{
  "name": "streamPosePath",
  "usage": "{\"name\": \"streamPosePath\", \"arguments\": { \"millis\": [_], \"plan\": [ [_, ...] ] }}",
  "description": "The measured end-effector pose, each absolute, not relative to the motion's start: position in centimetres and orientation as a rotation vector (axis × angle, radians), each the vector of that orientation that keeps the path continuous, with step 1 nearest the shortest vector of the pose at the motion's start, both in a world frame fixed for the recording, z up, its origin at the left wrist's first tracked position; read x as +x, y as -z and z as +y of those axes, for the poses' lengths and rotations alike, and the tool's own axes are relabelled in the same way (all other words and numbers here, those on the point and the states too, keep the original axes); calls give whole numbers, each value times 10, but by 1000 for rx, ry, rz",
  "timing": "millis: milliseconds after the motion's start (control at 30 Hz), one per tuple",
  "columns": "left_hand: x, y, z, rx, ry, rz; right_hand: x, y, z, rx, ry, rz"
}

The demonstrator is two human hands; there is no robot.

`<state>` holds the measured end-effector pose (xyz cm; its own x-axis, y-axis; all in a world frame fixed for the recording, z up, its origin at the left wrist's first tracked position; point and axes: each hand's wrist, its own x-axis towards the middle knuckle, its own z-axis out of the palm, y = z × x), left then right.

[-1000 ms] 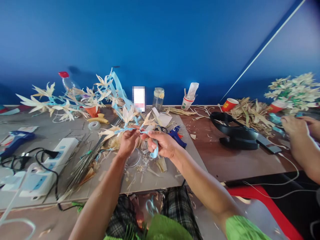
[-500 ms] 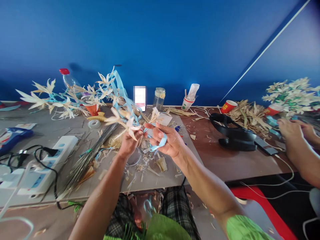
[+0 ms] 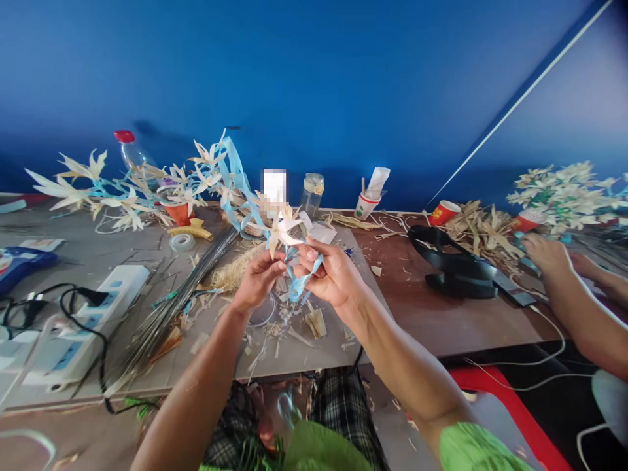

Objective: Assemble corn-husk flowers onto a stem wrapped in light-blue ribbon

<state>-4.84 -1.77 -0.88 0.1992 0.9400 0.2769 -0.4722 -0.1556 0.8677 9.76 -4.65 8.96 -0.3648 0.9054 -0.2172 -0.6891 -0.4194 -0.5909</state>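
My left hand (image 3: pixel 261 278) pinches the lower end of a cream husk-like flower (image 3: pixel 284 230), whose pointed petals spread just above my fingers. My right hand (image 3: pixel 331 269) is closed on a light blue ribbon (image 3: pixel 300 285), which loops below the fingers and reaches toward the flower's base. Both hands are close together over the table. Behind them, a branch of similar pale flowers (image 3: pixel 132 208) with blue-wrapped stems leans from an orange-red cup (image 3: pixel 180 213). A blue strip (image 3: pixel 234 163) arches up from it.
A bundle of thin wires (image 3: pixel 181 297) and a white power strip (image 3: pixel 93 327) lie to my left. Scraps (image 3: pixel 316 323) litter the table. A glass jar (image 3: pixel 313 193) stands at the back. Right are a black headset-like object (image 3: pixel 454 261) and a co-worker's hands (image 3: pixel 547 255) near another flower bunch (image 3: pixel 559 193).
The flower has turned from pointing left to standing more upright, and moved right. My left hand has shifted slightly right. The ribbon loop hangs lower beneath my right hand.
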Motion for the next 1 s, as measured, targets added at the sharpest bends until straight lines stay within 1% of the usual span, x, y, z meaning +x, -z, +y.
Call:
{"name": "streamPosePath", "arguments": {
  "millis": [300,433,633,867,933,1000],
  "plan": [
    [-44,-1,-19,1243,-1435,663,100,-97,-39,-721,-1966,-419],
    [-46,1,-17,1201,-1458,665,111,-110,-35,-731,-1896,-455],
    [-45,0,-17,1098,-1492,610,147,-122,-21,-797,-1699,-643],
    [-51,0,-16,971,-1523,598,187,-104,-23,-864,-1753,-881],
    [-50,0,-14,980,-1520,639,196,-108,-33,-900,-1720,-980],
    [-49,1,-11,1009,-1535,716,203,-119,-46,-952,-1617,-1068]
  ]
}}
